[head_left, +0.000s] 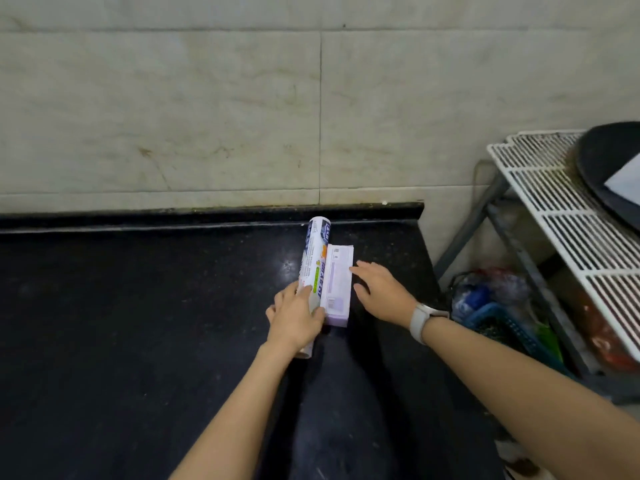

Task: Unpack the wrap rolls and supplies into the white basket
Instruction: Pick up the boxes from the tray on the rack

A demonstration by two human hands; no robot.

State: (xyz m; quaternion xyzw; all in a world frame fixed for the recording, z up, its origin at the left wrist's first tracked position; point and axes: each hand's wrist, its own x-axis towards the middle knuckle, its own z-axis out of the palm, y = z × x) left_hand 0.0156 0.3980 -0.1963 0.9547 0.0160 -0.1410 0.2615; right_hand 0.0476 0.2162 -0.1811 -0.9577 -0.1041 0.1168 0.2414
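Black polished stone forms the desk (138, 306), which runs up to a pale tiled wall (173, 116). Two supplies lie side by side on it, touching along their long sides and pointing away from the person: a printed wrap roll (313, 261) on the left and a lilac-and-white box (337, 282) on the right.

The left hand (296, 318) covers the near part of the roll, its fingers (304, 296) curled over the top and the thumb lying at the seam between roll and box; it looks like a loose grasp on the roll, though I cannot tell how firm it is. The right hand (382, 294), with a pale watch (420, 322) on its wrist, is spread open, its fingertips just touching the right edge of the box and holding nothing.

No white basket is in sight. To the right stands a white wire rack (554, 202) with a dark pan (609, 168) on it, and below it, on the floor, a blue basket (498, 323) among bags.

The step in hand seems to be gathering the roll and box together. Next, the right hand would need to close round the box and the left to firm its hold, then both lift and carry toward the white basket, wherever it stands outside this view.
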